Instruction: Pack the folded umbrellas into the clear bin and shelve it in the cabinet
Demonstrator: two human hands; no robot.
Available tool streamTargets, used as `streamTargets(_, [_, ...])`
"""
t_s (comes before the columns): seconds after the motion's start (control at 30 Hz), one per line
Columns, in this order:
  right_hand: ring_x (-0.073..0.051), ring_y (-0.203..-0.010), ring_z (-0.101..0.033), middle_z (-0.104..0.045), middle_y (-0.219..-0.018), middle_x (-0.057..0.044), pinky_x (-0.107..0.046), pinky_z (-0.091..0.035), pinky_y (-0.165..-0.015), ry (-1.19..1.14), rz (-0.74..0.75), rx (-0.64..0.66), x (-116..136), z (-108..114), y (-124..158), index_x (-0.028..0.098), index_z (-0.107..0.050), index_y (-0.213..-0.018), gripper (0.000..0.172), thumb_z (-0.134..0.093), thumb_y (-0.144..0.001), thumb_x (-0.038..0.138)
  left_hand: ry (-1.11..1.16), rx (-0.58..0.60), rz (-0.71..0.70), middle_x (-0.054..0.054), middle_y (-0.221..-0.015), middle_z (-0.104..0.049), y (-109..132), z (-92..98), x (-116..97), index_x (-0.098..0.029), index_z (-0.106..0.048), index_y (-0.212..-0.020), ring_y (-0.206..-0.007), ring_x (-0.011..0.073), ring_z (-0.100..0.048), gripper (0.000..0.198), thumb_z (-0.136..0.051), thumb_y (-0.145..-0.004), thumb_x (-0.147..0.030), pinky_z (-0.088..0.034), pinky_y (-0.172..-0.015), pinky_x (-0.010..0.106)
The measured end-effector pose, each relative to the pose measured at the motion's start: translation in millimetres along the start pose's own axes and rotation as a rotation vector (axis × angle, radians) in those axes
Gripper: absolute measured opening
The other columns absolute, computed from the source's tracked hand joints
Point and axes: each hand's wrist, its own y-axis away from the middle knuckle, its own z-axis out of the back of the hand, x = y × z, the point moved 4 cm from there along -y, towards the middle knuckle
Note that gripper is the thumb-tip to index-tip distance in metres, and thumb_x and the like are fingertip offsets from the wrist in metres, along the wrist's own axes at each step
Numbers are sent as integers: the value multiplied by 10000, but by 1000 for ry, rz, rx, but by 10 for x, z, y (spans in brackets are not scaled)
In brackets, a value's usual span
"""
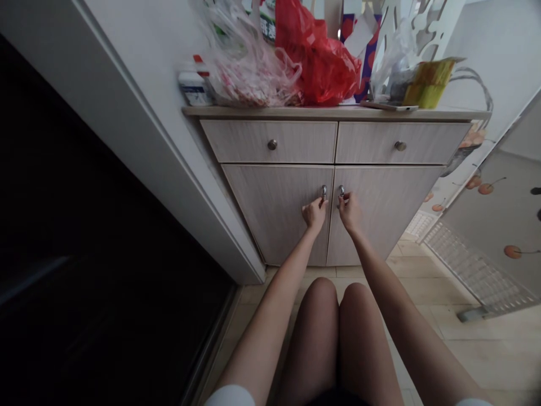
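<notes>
Cabinet doors [276, 214] stand shut straight ahead of me, pale wood-grain panels meeting at a centre seam, each with a small chrome knob near that seam. My left hand [314, 214] is curled nearly closed, fingertips pinched on the left door's knob [323, 192]; my right hand [349, 212] is curled the same way, holding the right door's knob [341, 190]. Two drawers [245, 141] with round metal pulls [272, 145] sit above the doors. On the far top lie a crinkled red plastic bag [316, 59], a clear bag [249, 67], a flat phone [389, 106], and a white container [193, 90] whose blue label is too small for me to read.
</notes>
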Motion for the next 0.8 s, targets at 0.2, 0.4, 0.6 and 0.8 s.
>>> streamTargets(0.2, [-205, -747, -602, -674, -893, -111, -317, -396, -709, -26, 4, -3, -6, -71, -92, 173, -587, -955, 398, -389, -970, 518, -26, 8, 19, 111, -1015, -770, -83, -14, -27, -245, -744, -1093, -942, 233, -697, 299, -547, -961, -427, -415, -877, 328])
streamTargets(0.4, [-211, -803, -604, -668, -959, -119, -322, -391, -740, -20, 17, 10, -2, -120, -121, 175, -559, -981, 349, -376, -981, 472, -7, 20, 22, 124, -1058, -762, -114, -16, -45, -246, -740, -1112, -955, 233, -694, 292, -551, -963, -411, -407, -892, 333])
streamTargets(0.6, [-208, -823, -594, -663, -967, -109, -315, -388, -743, -12, 17, 19, -23, -146, -126, 177, -555, -987, 296, -405, -968, 431, 1, 30, 28, 134, -1053, -761, -128, -24, -47, -236, -742, -1108, -967, 238, -697, 299, -557, -959, -417, -406, -891, 330])
streamTargets(0.8, [-214, -845, -603, -654, -954, -107, -316, -410, -742, -97, -71, 34, 10, -140, -147, 183, -551, -980, 231, -463, -923, 389, -40, 59, 14, 129, -1053, -763, -154, 4, -76, -230, -749, -1084, -987, 243, -694, 292, -559, -959, -413, -421, -913, 346])
